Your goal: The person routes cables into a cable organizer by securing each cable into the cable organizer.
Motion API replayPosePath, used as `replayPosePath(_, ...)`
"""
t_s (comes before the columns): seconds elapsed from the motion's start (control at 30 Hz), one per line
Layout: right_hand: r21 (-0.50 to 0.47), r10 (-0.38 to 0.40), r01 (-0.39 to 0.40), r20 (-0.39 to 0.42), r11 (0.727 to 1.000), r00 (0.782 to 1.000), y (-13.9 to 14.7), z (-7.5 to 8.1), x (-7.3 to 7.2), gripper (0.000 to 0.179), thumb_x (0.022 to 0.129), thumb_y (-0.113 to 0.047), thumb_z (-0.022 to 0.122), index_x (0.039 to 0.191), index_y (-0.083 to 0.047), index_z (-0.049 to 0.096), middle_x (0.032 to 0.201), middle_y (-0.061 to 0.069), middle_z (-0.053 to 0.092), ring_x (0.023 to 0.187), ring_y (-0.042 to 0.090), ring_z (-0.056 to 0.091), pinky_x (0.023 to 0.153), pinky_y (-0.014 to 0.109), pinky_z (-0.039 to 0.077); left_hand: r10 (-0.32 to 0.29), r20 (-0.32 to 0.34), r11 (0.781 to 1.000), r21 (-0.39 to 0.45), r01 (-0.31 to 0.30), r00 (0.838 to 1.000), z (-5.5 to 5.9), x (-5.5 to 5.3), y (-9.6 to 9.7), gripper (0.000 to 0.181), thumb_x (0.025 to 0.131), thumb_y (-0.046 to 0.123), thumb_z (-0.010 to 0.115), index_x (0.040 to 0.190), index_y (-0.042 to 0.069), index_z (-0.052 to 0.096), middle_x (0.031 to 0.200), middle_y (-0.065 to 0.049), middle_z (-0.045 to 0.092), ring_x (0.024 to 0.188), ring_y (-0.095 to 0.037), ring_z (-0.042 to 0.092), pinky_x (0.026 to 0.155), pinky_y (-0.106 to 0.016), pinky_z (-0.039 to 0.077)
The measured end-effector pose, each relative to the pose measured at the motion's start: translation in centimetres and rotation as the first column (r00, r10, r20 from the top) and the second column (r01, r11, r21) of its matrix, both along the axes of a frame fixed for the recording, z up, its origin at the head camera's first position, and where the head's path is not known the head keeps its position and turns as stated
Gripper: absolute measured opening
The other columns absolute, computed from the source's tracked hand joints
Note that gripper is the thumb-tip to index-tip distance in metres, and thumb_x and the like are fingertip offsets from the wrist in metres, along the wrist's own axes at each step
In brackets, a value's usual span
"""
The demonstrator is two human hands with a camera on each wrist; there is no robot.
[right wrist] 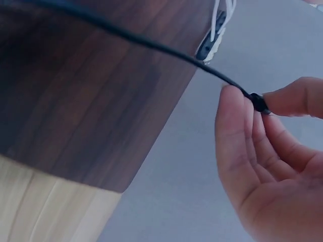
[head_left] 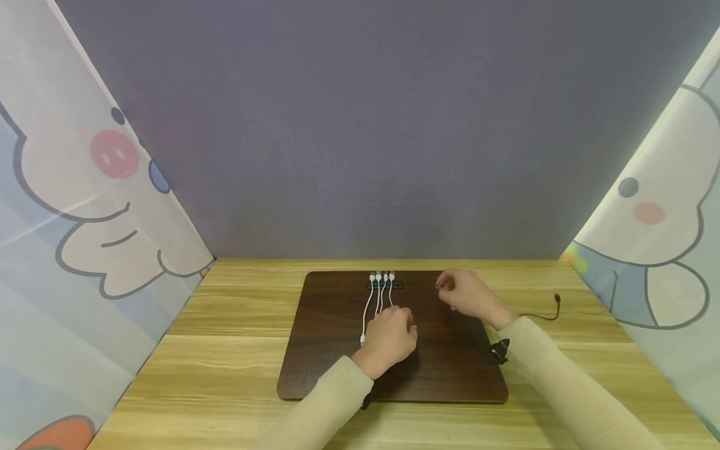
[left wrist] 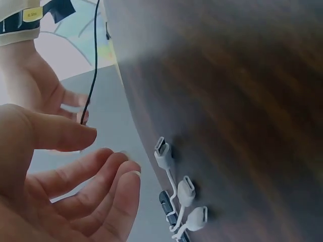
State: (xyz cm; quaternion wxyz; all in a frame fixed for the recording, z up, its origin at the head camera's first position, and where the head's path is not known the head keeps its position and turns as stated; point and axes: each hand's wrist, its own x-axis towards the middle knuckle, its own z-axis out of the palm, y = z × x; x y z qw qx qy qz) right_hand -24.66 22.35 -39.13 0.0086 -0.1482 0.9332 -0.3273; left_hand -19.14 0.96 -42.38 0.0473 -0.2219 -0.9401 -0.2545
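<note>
My right hand [head_left: 465,292] pinches the end of a thin black cable [right wrist: 166,49] between thumb and fingers above the board's far right part. The black plug [right wrist: 259,102] shows at those fingertips in the right wrist view. My left hand [head_left: 388,337] hovers over the middle of the dark wooden board [head_left: 450,356]. Its thumb and loosely bent fingers stand apart with nothing between them in the left wrist view. Ahead of that hand, several white cables [head_left: 365,312] sit in a dark cable holder [head_left: 399,285] near the board's far edge, their plugs [left wrist: 162,154] pointing up.
The board lies on a light wood-grain table [head_left: 225,350]. Right of the board, a black cable end with its plug [head_left: 557,298] rests on the table. A grey panel [head_left: 360,137] closes off the back, and cartoon-printed curtains [head_left: 45,262] hang at both sides.
</note>
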Motion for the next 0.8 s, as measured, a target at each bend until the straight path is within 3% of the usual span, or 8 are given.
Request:
replayPosePath(0.13,-0.104,0.018,-0.015,0.035,0.994,0.999,-0.4,0.4,0.2,0.022,0.095,-0.006,0.058,0.113,0.003,0.064,0.090,0.009,0.066,0.063,0.019,0.064,0.059,0.037,0.056,-0.018,0.028,0.999,0.028,0.017,0.999,0.0,0.0,0.2,0.010,0.094,0.016,0.070,0.096,0.007,0.072,0.084,-0.002,0.062,0.063,-0.011,0.052,0.054,-0.026,0.045)
replayPosePath(0.27,-0.187,0.031,-0.023,0.043,0.982,0.999,-0.9,0.5,0.3,0.022,0.095,-0.006,0.058,0.114,0.004,0.064,0.094,0.014,0.067,0.072,0.027,0.067,0.065,0.043,0.059,-0.027,0.111,0.995,0.097,0.017,0.993,-0.2,-0.3,0.5,0.019,0.095,0.018,0.070,0.107,0.005,0.072,0.096,-0.006,0.067,0.069,-0.012,0.054,0.060,-0.028,0.048)
replayPosePath(0.4,-0.244,0.047,-0.039,0.029,0.969,0.998,-1.5,0.8,0.5,0.022,0.094,-0.002,0.058,0.113,0.007,0.063,0.096,0.019,0.067,0.078,0.035,0.068,0.066,0.044,0.060,-0.054,0.209,0.973,0.232,0.005,0.976,-0.5,-0.6,0.7,0.026,0.094,0.019,0.071,0.114,0.003,0.071,0.101,-0.006,0.070,0.078,-0.013,0.061,0.067,-0.031,0.051)
replayPosePath(0.53,-0.265,0.057,-0.056,-0.002,0.963,0.998,-2.2,1.1,0.8,0.021,0.090,0.001,0.058,0.109,0.007,0.065,0.090,0.016,0.066,0.072,0.029,0.068,0.063,0.041,0.060,-0.091,0.253,0.941,0.339,-0.001,0.963,-0.7,-0.7,0.9,0.028,0.093,0.021,0.073,0.114,0.003,0.071,0.098,-0.002,0.072,0.087,-0.014,0.067,0.075,-0.032,0.053)
replayPosePath(0.63,-0.281,0.065,-0.065,-0.012,0.958,0.998,-2.5,1.4,0.9,0.020,0.090,0.002,0.059,0.108,0.007,0.065,0.088,0.013,0.066,0.071,0.025,0.067,0.063,0.042,0.060,-0.132,0.299,0.903,0.430,-0.010,0.945,-0.8,-0.8,1.0,0.030,0.093,0.021,0.073,0.116,0.002,0.070,0.098,-0.001,0.072,0.089,-0.013,0.067,0.076,-0.032,0.054)
replayPosePath(0.8,-0.323,0.074,-0.073,-0.010,0.944,0.997,-3.0,1.8,0.9,0.018,0.093,-0.001,0.061,0.109,0.007,0.065,0.090,0.014,0.067,0.077,0.025,0.068,0.066,0.047,0.060,-0.220,0.415,0.803,0.591,-0.078,0.883,-0.9,-0.7,1.2,0.032,0.093,0.019,0.073,0.118,0.001,0.068,0.100,0.002,0.068,0.088,-0.013,0.067,0.073,-0.031,0.054)
